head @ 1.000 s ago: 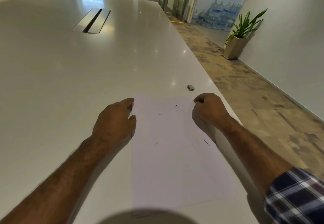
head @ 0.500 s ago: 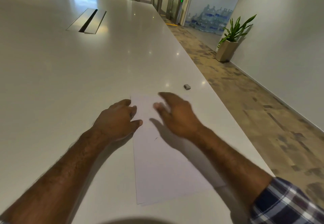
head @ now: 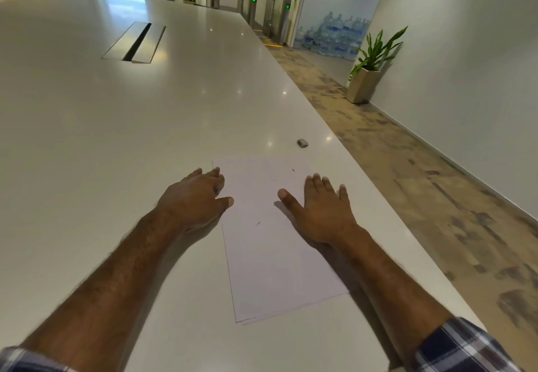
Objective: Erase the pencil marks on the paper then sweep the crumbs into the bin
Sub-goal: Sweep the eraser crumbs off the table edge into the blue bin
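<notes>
- Head view: the paper (head: 273, 243) lies flat near the right edge of the counter (head: 116, 138), with a few short dark specks or marks on it; which they are, I cannot tell.
- Left hand (head: 195, 200) rests on the sheet's left edge, fingers loosely spread, its grip holding nothing.
- Right hand (head: 320, 211) lies flat on the sheet, fingers apart, its grip empty.
- The eraser (head: 302, 142) sits untouched on the counter beyond the sheet's far right corner.
- The step looks like sweeping; the next move calls for brushing toward the edge while the left hand pins the sheet.
- No bin or other container is in view.
</notes>
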Available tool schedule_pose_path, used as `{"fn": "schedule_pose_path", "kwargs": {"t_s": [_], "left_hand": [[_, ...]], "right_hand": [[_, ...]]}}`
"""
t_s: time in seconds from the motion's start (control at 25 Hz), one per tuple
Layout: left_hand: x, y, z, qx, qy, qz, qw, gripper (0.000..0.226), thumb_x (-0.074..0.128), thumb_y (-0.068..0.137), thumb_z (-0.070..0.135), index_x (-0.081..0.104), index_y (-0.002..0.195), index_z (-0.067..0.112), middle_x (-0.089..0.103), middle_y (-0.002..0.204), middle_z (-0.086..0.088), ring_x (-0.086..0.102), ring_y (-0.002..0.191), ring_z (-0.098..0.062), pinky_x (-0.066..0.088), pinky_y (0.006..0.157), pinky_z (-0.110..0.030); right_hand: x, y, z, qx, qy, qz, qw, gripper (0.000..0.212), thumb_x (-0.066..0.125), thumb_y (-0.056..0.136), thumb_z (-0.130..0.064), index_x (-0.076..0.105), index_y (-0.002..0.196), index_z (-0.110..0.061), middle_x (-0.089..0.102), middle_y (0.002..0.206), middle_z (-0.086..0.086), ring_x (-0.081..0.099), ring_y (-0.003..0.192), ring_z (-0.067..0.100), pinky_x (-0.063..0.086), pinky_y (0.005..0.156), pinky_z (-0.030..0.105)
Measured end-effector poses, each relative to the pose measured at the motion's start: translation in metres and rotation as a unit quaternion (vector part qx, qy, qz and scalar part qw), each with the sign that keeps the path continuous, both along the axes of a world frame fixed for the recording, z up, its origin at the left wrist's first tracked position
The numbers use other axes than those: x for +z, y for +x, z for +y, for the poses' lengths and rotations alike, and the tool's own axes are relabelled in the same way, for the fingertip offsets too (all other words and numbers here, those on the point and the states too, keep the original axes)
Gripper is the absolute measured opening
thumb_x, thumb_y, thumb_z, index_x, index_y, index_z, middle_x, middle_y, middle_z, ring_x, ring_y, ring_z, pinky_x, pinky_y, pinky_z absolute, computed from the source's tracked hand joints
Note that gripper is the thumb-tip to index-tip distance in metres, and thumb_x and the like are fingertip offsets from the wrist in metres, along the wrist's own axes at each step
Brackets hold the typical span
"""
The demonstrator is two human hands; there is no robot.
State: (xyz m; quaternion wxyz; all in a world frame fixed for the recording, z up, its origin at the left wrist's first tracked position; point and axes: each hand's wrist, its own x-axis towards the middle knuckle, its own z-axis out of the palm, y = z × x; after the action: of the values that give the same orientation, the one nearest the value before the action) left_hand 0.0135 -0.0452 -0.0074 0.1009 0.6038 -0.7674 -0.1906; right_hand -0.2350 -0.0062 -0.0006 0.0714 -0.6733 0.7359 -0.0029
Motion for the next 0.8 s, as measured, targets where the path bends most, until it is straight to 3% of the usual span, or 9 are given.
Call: {"fn": "schedule_pose_path", "kwargs": {"t_s": [0.08, 0.2, 0.32, 0.44, 0.64, 0.72, 0.8], "left_hand": [[0.001, -0.002, 0.0, 0.002, -0.001, -0.004, 1.0, 0.039, 0.053, 0.093, 0.049, 0.058, 0.119, 0.021, 0.016, 0.16, 0.018, 0.01, 0.15, -0.015, 0.026, 0.114, -0.041], [0.004, -0.005, 0.003, 0.005, -0.006, -0.015, 1.0, 0.04, 0.05, 0.094, 0.049, 0.058, 0.118, 0.018, 0.017, 0.161, 0.014, 0.01, 0.15, -0.018, 0.026, 0.114, -0.044], [0.005, -0.006, 0.007, 0.002, -0.011, -0.017, 1.0, 0.049, 0.048, 0.095, 0.05, 0.051, 0.134, 0.02, 0.015, 0.162, 0.011, 0.009, 0.15, -0.019, 0.023, 0.116, -0.044], [0.005, -0.006, 0.008, 0.006, -0.007, -0.017, 1.0, 0.051, 0.049, 0.095, 0.048, 0.046, 0.14, 0.023, 0.013, 0.162, 0.013, 0.008, 0.15, -0.019, 0.022, 0.117, -0.043], [0.004, -0.007, 0.004, 0.001, 0.006, -0.031, 0.999, 0.037, 0.05, 0.096, 0.046, 0.055, 0.119, 0.017, 0.016, 0.162, 0.013, 0.011, 0.15, -0.021, 0.024, 0.114, -0.044], [0.006, -0.008, 0.004, 0.0, 0.009, -0.038, 0.999, 0.031, 0.049, 0.096, 0.045, 0.056, 0.105, 0.017, 0.016, 0.162, 0.011, 0.011, 0.15, -0.022, 0.025, 0.114, -0.044], [0.006, -0.008, 0.005, -0.005, 0.006, -0.04, 0.999, 0.028, 0.048, 0.097, 0.045, 0.054, 0.099, 0.017, 0.016, 0.162, 0.01, 0.011, 0.15, -0.023, 0.025, 0.114, -0.045]], "right_hand": [[0.004, 0.012, 0.001, 0.005, -0.007, -0.006, 1.0, 0.104, 0.007, 0.082, -0.081, 0.009, 0.156, -0.007, 0.008, 0.165, 0.009, 0.002, 0.153, 0.021, -0.005, 0.122, 0.049], [0.003, 0.048, -0.023, 0.1, -0.028, -0.051, 0.993, 0.098, 0.009, 0.086, -0.078, 0.008, 0.156, -0.011, 0.004, 0.166, 0.005, -0.001, 0.153, 0.019, -0.005, 0.122, 0.048], [-0.006, 0.063, -0.049, 0.168, -0.011, -0.03, 0.985, 0.093, 0.006, 0.087, -0.077, 0.006, 0.157, -0.016, 0.001, 0.166, 0.003, -0.003, 0.153, 0.017, -0.005, 0.123, 0.047], [-0.011, 0.043, -0.052, 0.069, -0.018, -0.034, 0.997, 0.104, 0.003, 0.081, -0.083, 0.005, 0.156, -0.011, 0.001, 0.166, 0.007, -0.001, 0.153, 0.02, -0.004, 0.123, 0.05], [-0.003, 0.008, -0.004, -0.081, -0.007, 0.0, 0.997, 0.115, 0.006, 0.077, -0.087, 0.011, 0.154, -0.001, 0.01, 0.164, 0.017, 0.006, 0.153, 0.026, -0.003, 0.122, 0.051], [0.005, 0.019, 0.006, -0.083, -0.016, 0.01, 0.996, 0.115, 0.007, 0.079, -0.086, 0.016, 0.153, 0.001, 0.017, 0.162, 0.019, 0.012, 0.152, 0.028, -0.002, 0.121, 0.051], [0.006, 0.043, 0.006, -0.009, -0.048, -0.001, 0.999, 0.11, 0.009, 0.082, -0.083, 0.014, 0.154, -0.001, 0.015, 0.163, 0.017, 0.009, 0.153, 0.026, -0.002, 0.121, 0.051]]}}
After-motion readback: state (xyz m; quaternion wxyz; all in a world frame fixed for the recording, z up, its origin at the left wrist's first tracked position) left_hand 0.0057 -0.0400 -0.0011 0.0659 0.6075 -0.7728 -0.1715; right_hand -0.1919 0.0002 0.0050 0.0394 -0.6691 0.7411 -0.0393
